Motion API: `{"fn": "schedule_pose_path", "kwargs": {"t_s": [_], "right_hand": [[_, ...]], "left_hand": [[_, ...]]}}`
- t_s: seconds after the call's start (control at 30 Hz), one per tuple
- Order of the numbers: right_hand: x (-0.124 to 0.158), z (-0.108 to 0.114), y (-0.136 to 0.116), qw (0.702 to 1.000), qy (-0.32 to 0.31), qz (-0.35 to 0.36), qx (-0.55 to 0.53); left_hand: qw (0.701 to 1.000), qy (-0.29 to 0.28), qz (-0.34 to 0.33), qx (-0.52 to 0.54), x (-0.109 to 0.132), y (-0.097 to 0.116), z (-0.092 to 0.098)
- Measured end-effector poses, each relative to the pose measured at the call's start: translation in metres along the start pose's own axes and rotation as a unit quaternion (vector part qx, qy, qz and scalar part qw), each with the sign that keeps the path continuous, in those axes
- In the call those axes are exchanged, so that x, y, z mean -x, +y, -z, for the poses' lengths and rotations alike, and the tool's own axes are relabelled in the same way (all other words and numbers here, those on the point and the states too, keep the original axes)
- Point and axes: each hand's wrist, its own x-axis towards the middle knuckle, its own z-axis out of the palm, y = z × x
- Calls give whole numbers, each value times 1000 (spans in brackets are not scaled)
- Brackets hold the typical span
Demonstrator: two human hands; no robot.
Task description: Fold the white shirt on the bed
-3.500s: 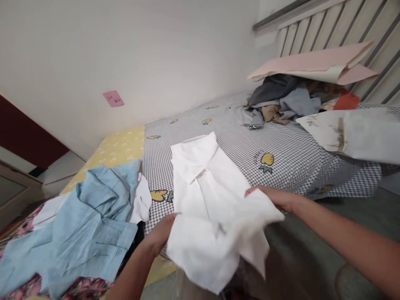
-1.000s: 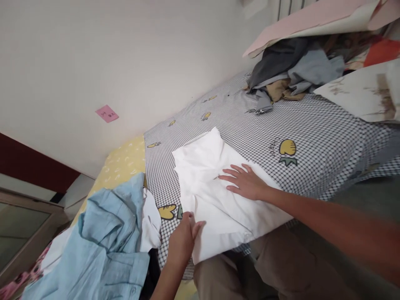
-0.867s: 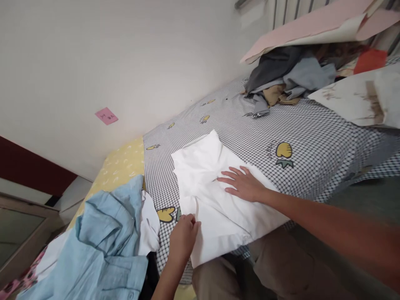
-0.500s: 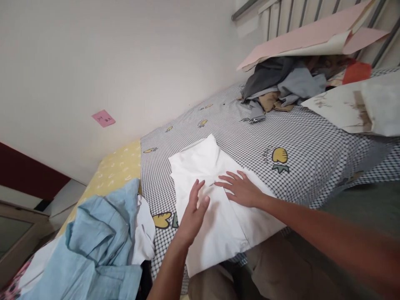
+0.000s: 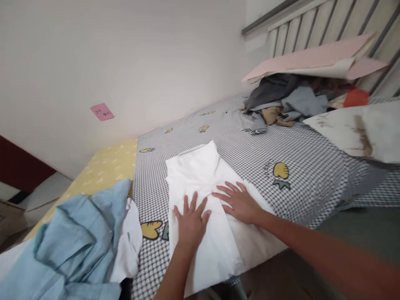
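Observation:
A white garment (image 5: 195, 166), partly folded and looking like a shirt, lies spread on the checked bedsheet (image 5: 243, 146), its narrower end pointing toward the wall. On its left part, my left hand (image 5: 191, 223) rests flat with the fingers spread. My right hand (image 5: 239, 202) lies palm down on the right part, fingers stretched out and apart. Neither hand grips the cloth. The garment's near edge reaches the front of the bed.
A crumpled light-blue garment (image 5: 81, 237) and a white cloth (image 5: 128, 246) lie at the left. Dark and grey clothes (image 5: 275, 93) are heaped at the back right under a pink sheet (image 5: 312, 60). A stained white piece (image 5: 353, 129) lies at the right, near a railing (image 5: 331, 21).
My left hand has turned from an edgewise pose to lying flat with spread fingers on the white garment. My right hand stays on the garment. The view has shifted slightly.

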Motion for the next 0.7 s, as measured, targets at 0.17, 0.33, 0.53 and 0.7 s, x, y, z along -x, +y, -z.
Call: {"fn": "schedule_pose_path", "kwargs": {"t_s": [0.17,0.33,0.53,0.7], "right_hand": [[-1,11,-7,999,-34,-17,-18],[-3,19,9,980,17,-55,-190],[5,35,67,877,229,-323,-270],[4,41,62,936,132,-249,-213]], "left_hand": [[999,4,42,-15,-11,1,-11],[997,18,64,-32,-13,2,-18],[994,43,82,-59,-14,5,-23],[991,73,79,-77,-14,3,-32]]}}
